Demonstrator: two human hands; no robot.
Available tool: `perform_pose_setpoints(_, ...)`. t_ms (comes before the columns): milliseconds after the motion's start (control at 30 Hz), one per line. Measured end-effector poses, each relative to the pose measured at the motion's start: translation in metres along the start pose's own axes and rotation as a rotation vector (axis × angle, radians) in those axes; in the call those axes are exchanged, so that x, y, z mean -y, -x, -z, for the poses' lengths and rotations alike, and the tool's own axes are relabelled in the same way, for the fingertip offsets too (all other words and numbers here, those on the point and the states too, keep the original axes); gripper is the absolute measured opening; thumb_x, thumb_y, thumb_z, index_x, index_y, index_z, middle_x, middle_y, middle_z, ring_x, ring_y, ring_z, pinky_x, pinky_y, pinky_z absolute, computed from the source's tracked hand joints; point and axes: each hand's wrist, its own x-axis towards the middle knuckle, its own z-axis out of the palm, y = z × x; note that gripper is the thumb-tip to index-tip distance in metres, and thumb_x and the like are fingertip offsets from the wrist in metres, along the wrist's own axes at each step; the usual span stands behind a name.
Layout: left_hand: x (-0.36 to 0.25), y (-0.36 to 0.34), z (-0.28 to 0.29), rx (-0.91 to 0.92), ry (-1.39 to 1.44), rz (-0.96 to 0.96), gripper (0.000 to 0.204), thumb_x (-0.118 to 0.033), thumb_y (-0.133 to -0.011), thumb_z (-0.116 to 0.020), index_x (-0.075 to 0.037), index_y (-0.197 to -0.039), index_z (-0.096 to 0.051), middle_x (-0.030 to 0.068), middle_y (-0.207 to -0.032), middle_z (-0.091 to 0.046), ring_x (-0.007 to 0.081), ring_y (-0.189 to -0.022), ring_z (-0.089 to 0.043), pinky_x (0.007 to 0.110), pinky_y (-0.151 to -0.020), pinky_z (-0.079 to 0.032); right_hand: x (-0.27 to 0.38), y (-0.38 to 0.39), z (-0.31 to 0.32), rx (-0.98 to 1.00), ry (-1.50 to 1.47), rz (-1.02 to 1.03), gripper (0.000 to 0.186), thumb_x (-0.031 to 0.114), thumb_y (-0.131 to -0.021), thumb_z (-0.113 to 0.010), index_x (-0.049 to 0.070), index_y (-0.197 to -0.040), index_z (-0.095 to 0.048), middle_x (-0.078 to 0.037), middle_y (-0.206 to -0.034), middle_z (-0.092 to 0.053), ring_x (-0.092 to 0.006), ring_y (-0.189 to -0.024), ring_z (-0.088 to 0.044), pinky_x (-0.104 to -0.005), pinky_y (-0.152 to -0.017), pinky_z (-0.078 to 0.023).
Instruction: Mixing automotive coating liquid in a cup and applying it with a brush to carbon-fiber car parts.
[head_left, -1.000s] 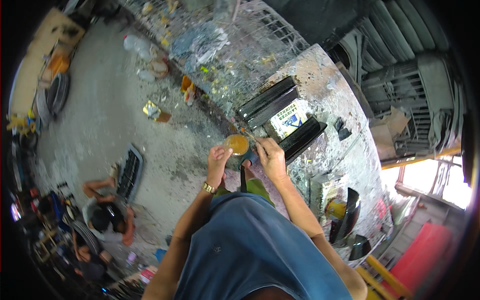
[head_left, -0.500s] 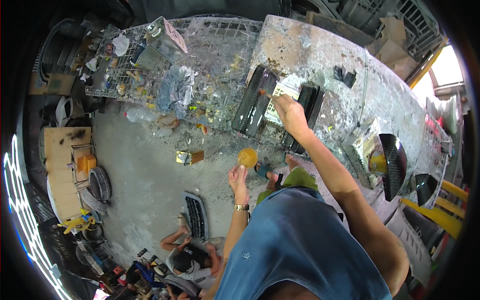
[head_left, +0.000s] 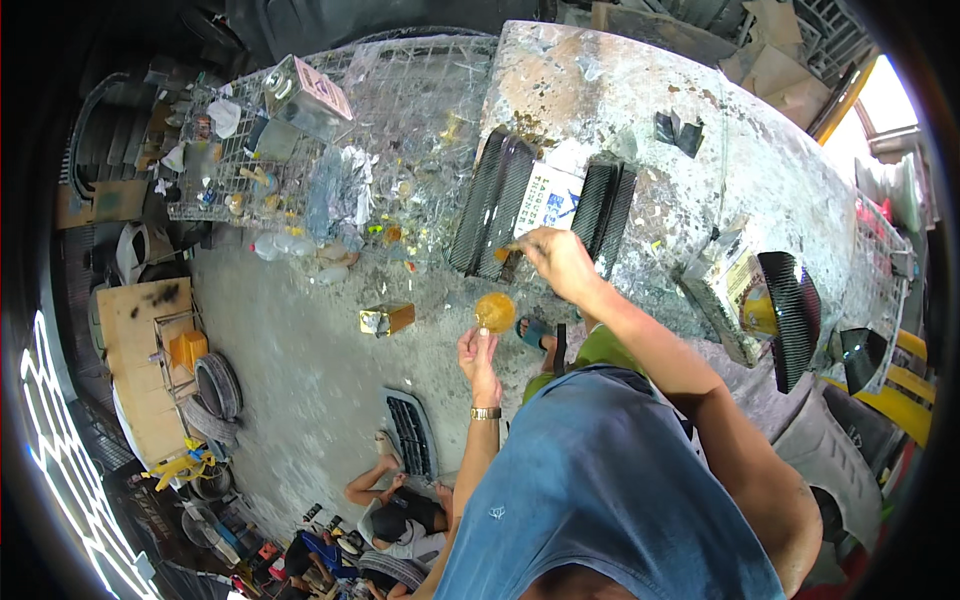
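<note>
My left hand [head_left: 481, 362] grips the edge of a round, shallow cup [head_left: 495, 312] of amber liquid, held in front of the table. My right hand [head_left: 561, 264] pinches a small brush [head_left: 509, 249]; its amber tip is at the near end of a long, glossy black carbon-weave part [head_left: 493, 205]. Most of the handle is hidden by my fingers. Just right of that part, a white-and-blue printed tin [head_left: 549, 197] lies on the table. A second carbon-weave part [head_left: 604, 213] rests along the tin's right side.
The stained table [head_left: 640, 90] adjoins a mesh-topped bench with a metal can [head_left: 308, 95] and rags. To the right, a curved carbon-weave piece [head_left: 790, 318] leans on a tin. A yellow tin [head_left: 388, 319] and a black grille [head_left: 409, 433] are on the floor; people sit nearby.
My right hand has moved nearer to me, bringing the brush from the middle of the left carbon-weave part to its near end. My left hand still holds the cup in nearly the same place.
</note>
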Motion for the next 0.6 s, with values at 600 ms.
perform_pose_setpoints(600, -0.008, 0.006, -0.006, -0.046, 0.008, 0.010, 0.040, -0.021, -0.093, -0.065, 0.000, -0.120, -0.045, 0.0140, -0.119, -0.057, 0.0247, -0.110, -0.059, 0.041, -0.098, -0.048, -0.063, -0.127, 0.076, -0.313, 0.087, -0.127, 0.013, 0.011, -0.085, -0.061, 0.002, -0.089, -0.069, -0.025, -0.086, -0.065, -0.0422, -0.081, -0.064, -0.0469, -0.074, -0.051)
